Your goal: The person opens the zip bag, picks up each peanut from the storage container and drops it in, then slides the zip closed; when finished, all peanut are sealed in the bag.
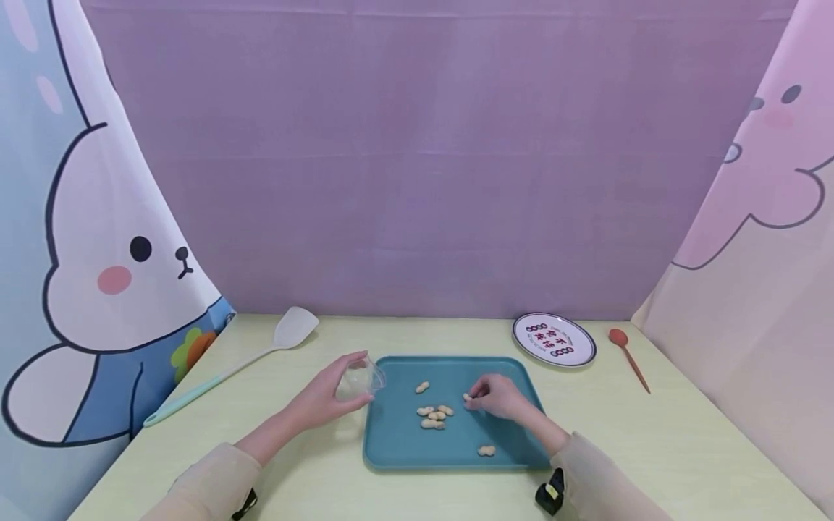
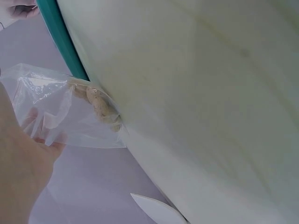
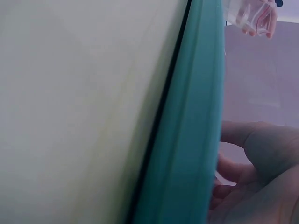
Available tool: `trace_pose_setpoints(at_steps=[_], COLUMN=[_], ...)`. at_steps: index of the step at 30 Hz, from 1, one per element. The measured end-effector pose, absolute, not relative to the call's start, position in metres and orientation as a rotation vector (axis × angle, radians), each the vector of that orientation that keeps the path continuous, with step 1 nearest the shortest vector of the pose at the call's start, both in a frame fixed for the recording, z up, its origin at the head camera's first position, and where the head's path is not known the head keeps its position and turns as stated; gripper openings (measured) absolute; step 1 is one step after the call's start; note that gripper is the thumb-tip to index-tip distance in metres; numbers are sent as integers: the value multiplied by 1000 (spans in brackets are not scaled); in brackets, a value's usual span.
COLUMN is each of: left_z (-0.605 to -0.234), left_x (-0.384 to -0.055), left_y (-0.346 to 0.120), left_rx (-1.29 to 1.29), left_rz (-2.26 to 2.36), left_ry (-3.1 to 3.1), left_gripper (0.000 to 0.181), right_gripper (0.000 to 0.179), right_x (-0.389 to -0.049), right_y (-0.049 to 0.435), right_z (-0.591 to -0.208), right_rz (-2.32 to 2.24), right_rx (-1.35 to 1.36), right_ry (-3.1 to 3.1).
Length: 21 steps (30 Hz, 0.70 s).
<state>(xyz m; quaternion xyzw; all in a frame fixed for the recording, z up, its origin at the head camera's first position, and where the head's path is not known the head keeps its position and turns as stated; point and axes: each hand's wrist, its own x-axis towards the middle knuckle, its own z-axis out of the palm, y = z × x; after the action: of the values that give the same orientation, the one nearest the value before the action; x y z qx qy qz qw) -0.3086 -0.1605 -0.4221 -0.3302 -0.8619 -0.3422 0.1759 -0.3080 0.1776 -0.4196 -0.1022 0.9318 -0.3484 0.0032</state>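
My left hand [image 1: 326, 391] holds a clear plastic bag [image 1: 355, 382] by its mouth, thumb and fingers spread around it, just left of the teal tray [image 1: 394, 438]. In the left wrist view, several peanuts [image 2: 99, 103] lie at the bottom of the bag. Over the right half of the tray, my right hand [image 1: 500, 398] pinches an unshelled peanut [image 1: 467, 397] between thumb and fingertips. A small cluster of peanuts [image 1: 435, 414] lies mid-tray. One single peanut [image 1: 422, 387] sits behind it, another peanut [image 1: 486, 451] near the front edge. The tray's rim hides the right fingertips in the right wrist view.
A spatula [image 1: 296, 329] with a white blade and mint handle lies at the left of the pale table [image 1: 313, 485]. Behind the tray to the right is a white plate [image 1: 586, 354] with red print. A red spoon [image 1: 619, 338] lies at far right. Purple cloth [image 1: 417, 181] hangs behind.
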Motion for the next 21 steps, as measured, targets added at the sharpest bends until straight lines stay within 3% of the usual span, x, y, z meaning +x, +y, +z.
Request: trace_pose_setpoints(at_steps=[21], left_z=[-423], left_x=[-309], left_y=[-160], left_rx=[-924], left_rz=[-961], left_ry=[-2445], left_gripper=[70], right_gripper=[11], right_x=[-305], right_y=[180], right_z=[-414], right_rz=[-1148], right_rx=[-420], right_ry=[2895])
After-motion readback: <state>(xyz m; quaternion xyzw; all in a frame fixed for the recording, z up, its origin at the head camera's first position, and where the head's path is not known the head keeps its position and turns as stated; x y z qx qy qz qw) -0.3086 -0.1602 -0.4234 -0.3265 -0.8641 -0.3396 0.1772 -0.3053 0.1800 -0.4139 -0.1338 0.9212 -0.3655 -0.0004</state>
